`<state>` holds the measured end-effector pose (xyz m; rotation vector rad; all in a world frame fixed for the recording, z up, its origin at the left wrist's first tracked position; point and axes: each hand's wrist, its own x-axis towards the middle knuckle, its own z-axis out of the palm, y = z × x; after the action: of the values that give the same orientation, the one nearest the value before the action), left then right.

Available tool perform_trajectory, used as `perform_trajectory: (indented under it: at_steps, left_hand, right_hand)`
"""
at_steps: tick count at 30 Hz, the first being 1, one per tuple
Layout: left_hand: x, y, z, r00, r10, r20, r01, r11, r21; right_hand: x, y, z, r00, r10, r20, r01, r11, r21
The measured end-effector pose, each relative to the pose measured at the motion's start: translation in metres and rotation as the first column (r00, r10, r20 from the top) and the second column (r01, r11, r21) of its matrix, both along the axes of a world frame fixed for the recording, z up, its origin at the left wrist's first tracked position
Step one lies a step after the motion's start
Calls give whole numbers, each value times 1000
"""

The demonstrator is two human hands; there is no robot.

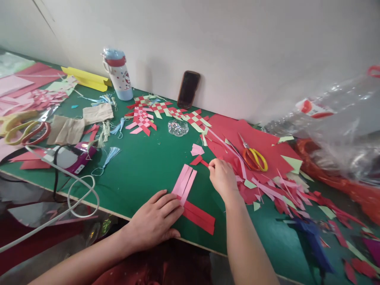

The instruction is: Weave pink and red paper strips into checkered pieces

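Observation:
My left hand [158, 217] lies flat near the table's front edge, fingers stretched out and pressing on paper strips. Under and beside its fingertips, pink paper strips [186, 181] point away from me, and red paper strips [199, 218] run off to the right, crossing them. My right hand [224, 178] is closed, pinching the end of a small red paper strip [196, 160] just above the table. A small pink paper piece [197, 149] lies beyond that strip. The strips' crossing is partly hidden by my left fingers.
Woven paper fish shapes [160, 109], a clear dish of beads [178, 128], a phone [189, 89] and a water bottle [118, 75] stand towards the wall. Scissors [255, 159] lie on red paper at right, near scraps and a blue tool [314, 241]. Cables cross the left.

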<state>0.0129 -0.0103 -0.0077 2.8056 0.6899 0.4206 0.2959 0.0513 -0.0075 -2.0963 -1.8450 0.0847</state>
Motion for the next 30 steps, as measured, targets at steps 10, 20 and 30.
perform_trajectory:
  at_steps: [10, 20, 30]
  left_hand:
    - [1, -1, 2, 1000, 13, -10, -13, 1000, -21]
    - [1, 1, -1, 1000, 13, -9, -14, 999, -41]
    - [1, 0, 1, 1000, 13, 13, -12, 999, -47]
  right_hand:
    - [28, -5, 5, 926, -197, -323, 229, 972, 63]
    - [30, -13, 24, 840, -243, -485, 334, 936, 111]
    - [35, -10, 18, 775, -239, -585, 423, 884, 198]
